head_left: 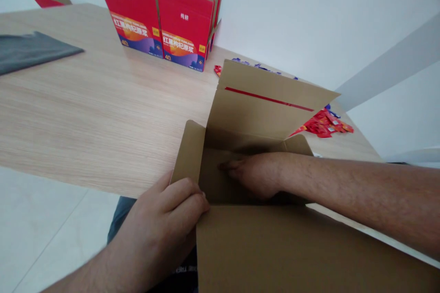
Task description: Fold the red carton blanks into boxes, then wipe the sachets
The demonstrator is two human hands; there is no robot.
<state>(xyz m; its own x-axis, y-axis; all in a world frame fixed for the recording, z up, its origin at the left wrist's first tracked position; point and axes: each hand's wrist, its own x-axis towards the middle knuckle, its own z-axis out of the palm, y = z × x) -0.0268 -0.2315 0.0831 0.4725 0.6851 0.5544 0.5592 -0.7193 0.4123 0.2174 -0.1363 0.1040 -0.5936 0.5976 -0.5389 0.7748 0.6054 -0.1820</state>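
Observation:
An open brown corrugated carton [261, 100] stands at the near edge of the wooden table, its flaps raised, with a red strip across the back flap. My left hand [161, 219] wraps around the carton's left flap [187, 151], fingers curled over its edge. Reaching in from the right, my right hand [254, 175] sits inside the carton, fingertips low near the inner left side. Its fingers lie close together, and nothing shows in them. The large near flap [292, 252] hides the carton's front and lower part of the inside.
Upright red printed cartons [158, 18] stand at the table's back edge. A pile of red sachets [325, 123] lies behind the carton on the right, with blue pieces [256, 66] beyond it. A grey cloth [30, 51] lies at the left on the light wood table [103, 114].

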